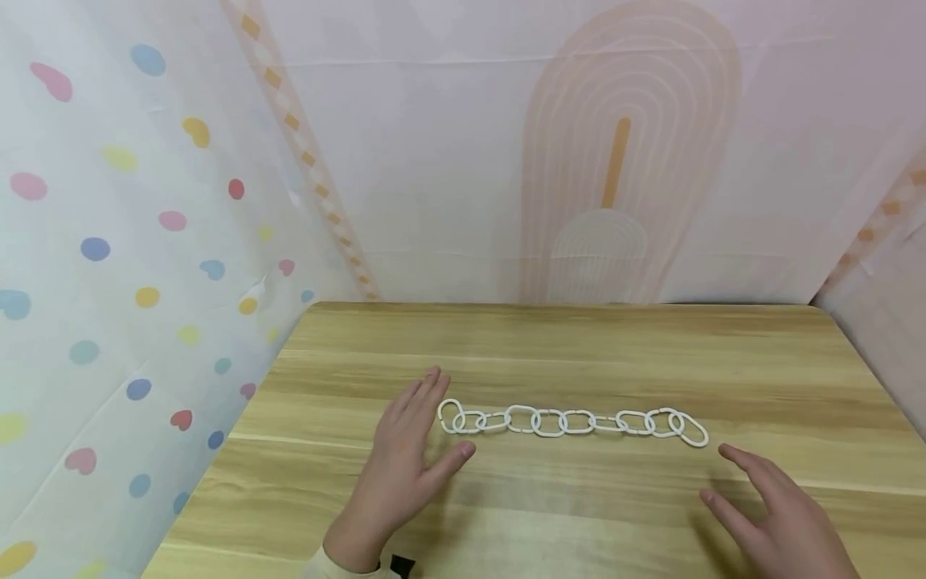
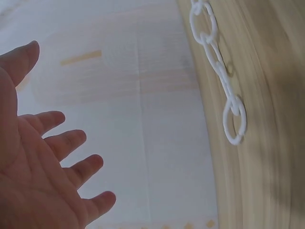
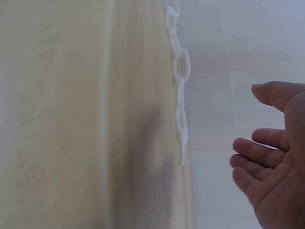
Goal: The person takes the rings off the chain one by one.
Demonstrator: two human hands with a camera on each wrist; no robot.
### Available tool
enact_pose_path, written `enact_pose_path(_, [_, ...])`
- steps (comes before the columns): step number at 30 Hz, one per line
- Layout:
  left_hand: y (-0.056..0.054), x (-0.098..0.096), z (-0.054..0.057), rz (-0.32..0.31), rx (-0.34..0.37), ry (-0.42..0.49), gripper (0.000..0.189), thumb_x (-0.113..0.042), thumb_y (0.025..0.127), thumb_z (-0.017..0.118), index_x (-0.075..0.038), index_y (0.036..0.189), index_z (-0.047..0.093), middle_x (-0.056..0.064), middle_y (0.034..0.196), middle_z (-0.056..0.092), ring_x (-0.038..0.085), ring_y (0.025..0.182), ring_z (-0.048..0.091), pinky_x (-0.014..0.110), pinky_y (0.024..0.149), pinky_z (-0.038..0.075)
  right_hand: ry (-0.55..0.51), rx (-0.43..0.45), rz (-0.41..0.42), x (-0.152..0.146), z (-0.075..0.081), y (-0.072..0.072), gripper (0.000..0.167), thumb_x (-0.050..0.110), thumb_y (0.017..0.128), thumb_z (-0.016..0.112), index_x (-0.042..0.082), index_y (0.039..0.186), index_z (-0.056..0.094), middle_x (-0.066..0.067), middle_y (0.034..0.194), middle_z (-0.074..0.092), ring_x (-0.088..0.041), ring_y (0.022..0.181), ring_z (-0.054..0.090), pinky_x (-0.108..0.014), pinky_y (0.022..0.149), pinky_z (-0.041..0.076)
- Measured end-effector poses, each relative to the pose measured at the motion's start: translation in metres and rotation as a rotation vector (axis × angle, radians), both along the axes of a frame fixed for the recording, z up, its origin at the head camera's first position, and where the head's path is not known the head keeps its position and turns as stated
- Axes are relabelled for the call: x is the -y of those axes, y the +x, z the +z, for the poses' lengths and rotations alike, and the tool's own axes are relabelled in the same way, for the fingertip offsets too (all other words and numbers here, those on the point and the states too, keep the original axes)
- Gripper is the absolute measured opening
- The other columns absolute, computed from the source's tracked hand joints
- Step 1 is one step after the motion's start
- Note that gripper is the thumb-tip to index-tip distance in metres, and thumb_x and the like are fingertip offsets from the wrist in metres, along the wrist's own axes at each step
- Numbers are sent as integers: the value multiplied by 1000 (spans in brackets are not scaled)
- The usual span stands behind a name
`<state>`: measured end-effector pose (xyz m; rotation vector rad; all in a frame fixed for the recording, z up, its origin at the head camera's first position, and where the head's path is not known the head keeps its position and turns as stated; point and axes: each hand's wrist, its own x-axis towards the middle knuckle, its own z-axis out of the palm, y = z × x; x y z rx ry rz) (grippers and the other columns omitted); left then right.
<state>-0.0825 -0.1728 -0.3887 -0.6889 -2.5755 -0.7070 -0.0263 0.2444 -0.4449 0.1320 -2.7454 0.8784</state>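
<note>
The white chain (image 1: 563, 422) lies in a nearly straight line across the table (image 1: 550, 346) in front of me. My left fingers (image 1: 415, 412) are extended just beside its left end, thumb spread well away, holding nothing; my right fingers (image 1: 760, 474), loosely bent with the thumb apart, are near its right end, holding nothing either.

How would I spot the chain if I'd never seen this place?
Find the wooden table below the pale patterned backdrop. On it, between the left hand and the right hand, lies the chain. Unlike its neighbours, it is a row of white interlocking links.
</note>
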Motion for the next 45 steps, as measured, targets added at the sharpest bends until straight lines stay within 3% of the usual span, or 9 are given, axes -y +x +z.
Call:
enact_pose_path(5, [-1, -7, 4, -51, 109, 39, 76, -45, 97, 64, -9, 156, 33, 12, 157, 38, 34, 143, 38, 55, 113, 33, 17, 154, 33, 2, 10, -9, 56, 36, 92, 73, -3, 130, 60, -24, 127, 63, -51, 113, 58, -64, 85, 47])
enact_pose_path(10, [-4, -16, 8, -15, 225, 43, 73, -42, 95, 68, -12, 155, 37, 7, 156, 42, 28, 142, 40, 50, 114, 34, 44, 268, 47, -2, 24, -18, 61, 43, 95, 69, -5, 132, 59, -25, 130, 62, -51, 117, 56, -63, 88, 47])
enact_pose_path(17, [-9, -26, 19, -17, 262, 44, 69, -38, 93, 72, -8, 150, 45, 8, 154, 44, 26, 142, 41, 47, 115, 34, 61, 311, 38, -3, 36, -31, 61, 45, 93, 71, -6, 127, 62, -25, 124, 65, -52, 110, 60, -61, 85, 49])
enact_pose_path(25, [-20, -33, 32, -21, 286, 90, 68, -38, 93, 72, -8, 148, 47, 8, 150, 49, 27, 138, 46, 48, 112, 38, 30, 421, 53, -23, 46, -44, 68, 49, 99, 59, -11, 131, 56, -30, 127, 61, -52, 112, 58, -61, 85, 48])
enact_pose_path(29, [-23, -35, 40, -20, 304, 136, 66, -39, 94, 71, -11, 149, 47, 5, 150, 50, 25, 139, 45, 47, 112, 37, 9, 424, 58, -31, 52, -51, 71, 50, 100, 57, -12, 134, 53, -30, 130, 60, -49, 114, 58, -61, 86, 48])
enact_pose_path(32, [-22, -36, 42, -36, 329, 140, 65, -37, 94, 70, -11, 149, 48, 6, 150, 50, 26, 139, 45, 47, 113, 36, -6, 389, 46, -29, 52, -51, 64, 44, 100, 59, -11, 131, 55, -29, 125, 63, -47, 111, 61, -59, 85, 49])
enact_pose_path(39, [-23, -39, 50, -48, 365, 54, 63, -38, 95, 69, -9, 148, 48, 6, 148, 52, 28, 138, 45, 49, 112, 37, 36, 280, -39, -21, 57, -42, 46, 32, 101, 62, -6, 126, 62, -23, 116, 68, -44, 103, 64, -57, 80, 50])
enact_pose_path(43, [-24, -44, 60, -49, 338, 58, 62, -37, 95, 69, -8, 147, 50, 6, 147, 53, 28, 138, 46, 48, 112, 37, 36, 304, -36, -25, 66, -42, 52, 41, 101, 60, -4, 127, 62, -22, 118, 68, -42, 104, 64, -56, 80, 51])
enact_pose_path(45, [-21, -46, 63, -54, 338, 46, 62, -35, 95, 70, -6, 145, 51, 8, 145, 54, 29, 137, 47, 49, 112, 37, 31, 332, -23, -26, 68, -40, 54, 44, 100, 60, -3, 127, 63, -19, 116, 69, -38, 103, 66, -50, 79, 54])
